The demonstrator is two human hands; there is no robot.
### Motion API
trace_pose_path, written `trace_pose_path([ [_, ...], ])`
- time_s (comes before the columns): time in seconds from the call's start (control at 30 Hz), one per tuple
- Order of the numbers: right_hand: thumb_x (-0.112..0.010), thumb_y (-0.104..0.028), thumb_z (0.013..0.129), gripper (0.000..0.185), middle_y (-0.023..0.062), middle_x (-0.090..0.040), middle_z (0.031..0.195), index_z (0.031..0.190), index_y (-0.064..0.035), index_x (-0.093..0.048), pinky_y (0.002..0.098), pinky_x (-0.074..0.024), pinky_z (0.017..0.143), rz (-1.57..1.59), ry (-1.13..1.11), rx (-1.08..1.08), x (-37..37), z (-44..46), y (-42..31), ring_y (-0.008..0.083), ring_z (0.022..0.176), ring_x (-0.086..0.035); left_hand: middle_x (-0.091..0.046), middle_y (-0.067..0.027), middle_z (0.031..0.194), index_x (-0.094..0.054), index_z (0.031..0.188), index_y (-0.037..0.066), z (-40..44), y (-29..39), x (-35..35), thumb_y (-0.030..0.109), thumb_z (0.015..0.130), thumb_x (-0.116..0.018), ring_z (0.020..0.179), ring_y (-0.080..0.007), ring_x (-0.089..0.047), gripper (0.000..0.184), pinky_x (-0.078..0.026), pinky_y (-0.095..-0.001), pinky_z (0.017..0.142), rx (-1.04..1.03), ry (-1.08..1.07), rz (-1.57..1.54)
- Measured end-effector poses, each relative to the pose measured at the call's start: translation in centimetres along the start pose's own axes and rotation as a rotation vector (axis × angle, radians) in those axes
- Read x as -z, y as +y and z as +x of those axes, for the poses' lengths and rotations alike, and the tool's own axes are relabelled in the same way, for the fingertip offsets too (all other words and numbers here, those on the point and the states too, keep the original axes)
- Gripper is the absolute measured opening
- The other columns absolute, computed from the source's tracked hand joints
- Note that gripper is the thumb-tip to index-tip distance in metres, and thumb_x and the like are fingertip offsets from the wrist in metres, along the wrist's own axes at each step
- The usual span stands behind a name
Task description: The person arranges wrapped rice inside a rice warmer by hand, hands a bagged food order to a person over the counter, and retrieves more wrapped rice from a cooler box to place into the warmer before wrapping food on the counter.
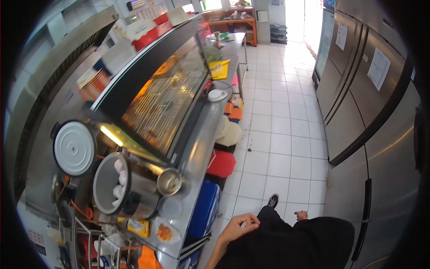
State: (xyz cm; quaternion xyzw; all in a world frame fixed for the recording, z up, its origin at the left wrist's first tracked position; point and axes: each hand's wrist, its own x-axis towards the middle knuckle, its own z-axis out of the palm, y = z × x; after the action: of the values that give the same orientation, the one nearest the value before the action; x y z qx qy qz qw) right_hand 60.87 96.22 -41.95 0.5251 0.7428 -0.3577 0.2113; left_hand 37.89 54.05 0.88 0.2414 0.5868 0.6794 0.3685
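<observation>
My left hand [239, 227] hangs in front of my dark clothing with its fingers loosely bent and somewhat apart. Nothing shows in it. It is nearest to the steel counter [190, 152] on my left, without touching it. My right hand [301, 216] is low by my other side, partly covered by my clothing. Its visible fingers are half bent and no object shows in them. On the counter's near end stand a large steel pot [141, 195] holding pale lumps, a small metal pot [170, 181] and a plate with orange-brown food [165, 233].
A glass-fronted heated display case [161, 107] stands on the counter. Below are a red lid [221, 163] and a blue bin [202, 208]. White floor tiles [264, 134] run between counter and steel refrigerators [354, 80]. An orange-brown wooden shelf [251, 29] is at the far end.
</observation>
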Motion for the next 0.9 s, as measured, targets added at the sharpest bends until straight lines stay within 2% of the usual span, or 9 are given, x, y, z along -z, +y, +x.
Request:
trace_pose_path([
  [0.1, -0.082, -0.025, 0.075, 0.025, 0.0064, -0.064, 0.071, 0.076, -0.0062, -0.066, 0.0396, -0.0507, 0.047, 0.485, -0.019, -0.165, 2.3, 1.5, -6.5, 0.0202, 0.053, -0.059, -0.07, -0.0123, 0.098, -0.07, 0.08, 0.003, 12.8, -11.1, 2.2, 0.019, 0.09, -0.072, 0.095, -0.0228, -0.067, 0.019, -0.05, -0.0304, 0.086, 0.239, 0.123, 0.102],
  [0.23, -0.087, -0.034, 0.071, 0.034, 0.0036, -0.06, 0.06, 0.069, -0.0059, -0.066, 0.0318, -0.0471, 0.048, 0.255, -0.033, 0.228, 6.7, 8.6, -14.8, 0.0139, 0.052, -0.056, -0.07, -0.0193, 0.101, -0.076, 0.097, 0.008, 19.7, -27.3, 9.7, 0.043, 0.08, -0.073, 0.101, -0.0326, -0.067, 0.04, -0.051, -0.0436, 0.087, 0.339, 0.242, 1.249],
  [0.3, -0.087, -0.034, 0.072, 0.035, 0.0018, -0.059, 0.058, 0.065, -0.0062, -0.066, 0.0299, -0.0437, 0.048, 0.363, -0.055, 0.349, 11.1, 10.3, -22.2, 0.0114, 0.051, -0.052, -0.066, -0.0174, 0.122, -0.072, 0.113, 0.01, 20.3, -32.9, 14.2, 0.044, 0.085, -0.065, 0.108, -0.0324, -0.066, 0.045, -0.052, -0.044, 0.092, 0.803, 0.059, 0.79],
  [0.33, -0.087, -0.038, 0.069, 0.038, 0.0057, -0.065, 0.061, 0.069, -0.003, -0.072, 0.0334, -0.0486, 0.059, 0.371, -0.081, 0.404, 13.0, 12.2, -24.7, 0.015, 0.059, -0.058, -0.068, -0.0129, 0.123, -0.069, 0.12, 0.011, 19.9, -32.5, 13.4, 0.044, 0.087, -0.062, 0.104, -0.0302, -0.068, 0.047, -0.053, -0.0477, 0.088, 1.065, 0.338, 0.412],
  [0.4, -0.087, -0.036, 0.071, 0.038, 0.0017, -0.06, 0.059, 0.064, -0.005, -0.067, 0.031, -0.0444, 0.054, 0.339, -0.107, 0.484, 17.9, 14.6, -29.9, 0.0115, 0.056, -0.053, -0.066, -0.0052, 0.093, -0.063, 0.113, 0.013, 17.6, -34.3, 15.0, 0.037, 0.09, -0.058, 0.085, -0.0256, -0.067, 0.033, -0.055, -0.0494, 0.077, 1.085, 0.465, -0.177],
  [0.53, -0.088, -0.038, 0.07, 0.039, -0.0001, -0.058, 0.057, 0.063, -0.0059, -0.066, 0.0302, -0.0433, 0.053, 0.215, -0.103, 0.475, 23.5, 23.9, -36.2, 0.01, 0.055, -0.05, -0.066, -0.0072, 0.091, -0.065, 0.107, 0.012, 25.3, -31.6, 16.7, 0.035, 0.086, -0.061, 0.082, -0.0257, -0.066, 0.03, -0.055, -0.0475, 0.074, 1.396, 0.558, -0.201],
  [0.77, -0.084, -0.045, 0.075, 0.043, 0.0086, -0.071, 0.078, 0.083, -0.0036, -0.074, 0.0321, -0.0529, 0.058, -0.15, -0.272, 0.028, 29.3, 40.2, -38.6, 0.019, 0.063, -0.064, -0.066, -0.0106, 0.087, -0.068, 0.096, 0.01, 51.1, -30.5, 23.6, 0.031, 0.08, -0.065, 0.077, -0.0257, -0.065, 0.026, -0.054, -0.0442, 0.069, 1.483, 0.333, -0.066],
  [0.87, -0.073, -0.043, 0.084, 0.044, 0.0117, -0.073, 0.098, 0.1, -0.0023, -0.074, 0.0381, -0.0554, 0.067, 0.433, -0.169, -0.111, 34.3, 37.4, -45.0, 0.0245, 0.079, -0.069, -0.066, -0.0121, 0.085, -0.069, 0.092, 0.009, 70.2, -28.4, 28.9, 0.03, 0.078, -0.067, 0.075, -0.0258, -0.065, 0.025, -0.054, -0.0428, 0.067, 1.346, 0.094, 0.273],
  [0.9, -0.068, -0.044, 0.087, 0.042, 0.0106, -0.073, 0.1, 0.102, -0.0047, -0.074, 0.0403, -0.0542, 0.072, 0.616, -0.142, -0.178, 35.0, 37.6, -46.4, 0.0253, 0.083, -0.068, -0.064, -0.0106, 0.08, -0.068, 0.09, 0.008, 77.6, -28.3, 32.8, 0.033, 0.078, -0.065, 0.069, -0.0242, -0.063, 0.027, -0.053, -0.0416, 0.061, 0.968, 0.037, 0.414],
])
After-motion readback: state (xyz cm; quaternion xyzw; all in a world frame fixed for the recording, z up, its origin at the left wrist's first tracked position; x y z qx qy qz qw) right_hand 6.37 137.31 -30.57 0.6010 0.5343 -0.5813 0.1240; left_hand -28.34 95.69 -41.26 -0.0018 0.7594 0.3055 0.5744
